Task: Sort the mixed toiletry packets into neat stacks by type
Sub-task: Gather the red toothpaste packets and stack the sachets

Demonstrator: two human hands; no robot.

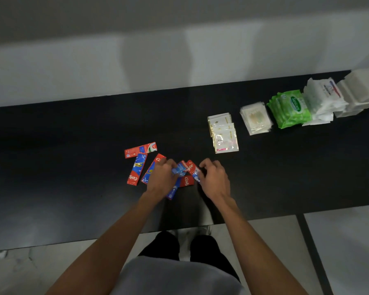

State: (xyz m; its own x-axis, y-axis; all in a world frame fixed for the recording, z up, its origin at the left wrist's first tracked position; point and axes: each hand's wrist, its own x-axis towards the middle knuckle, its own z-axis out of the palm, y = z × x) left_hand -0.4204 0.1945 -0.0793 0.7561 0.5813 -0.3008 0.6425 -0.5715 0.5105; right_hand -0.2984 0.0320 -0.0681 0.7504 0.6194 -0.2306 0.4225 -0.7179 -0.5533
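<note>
1. The left hand (161, 177) has its fingers curled round the end of a blue-ended sachet (179, 168). The right hand (214, 179) pinches a red sachet (192, 168) just beside it. Both hands meet over the same spot, probably to square the two packets into one pile.
2. The other Colgate sachets (136, 170) lie loose on the black desk (73, 145) to the left of the hands. They are fanned at different angles, some overlapping, and one more is partly under the left hand (so this type is not yet stacked).
3. Well apart to the right runs a row of sorted piles, kept out of the working area:
   - gold-and-white sachets (223, 133)
   - clear packets (256, 119)
   - green Sanicare wipes (290, 108)
   - white packets (322, 99)
   - a white folded stack (359, 90) at the far end
4. My reading is that the toothpaste is the last type to gather. The slippery foil will likely slide unless its edges are lined up.
</note>
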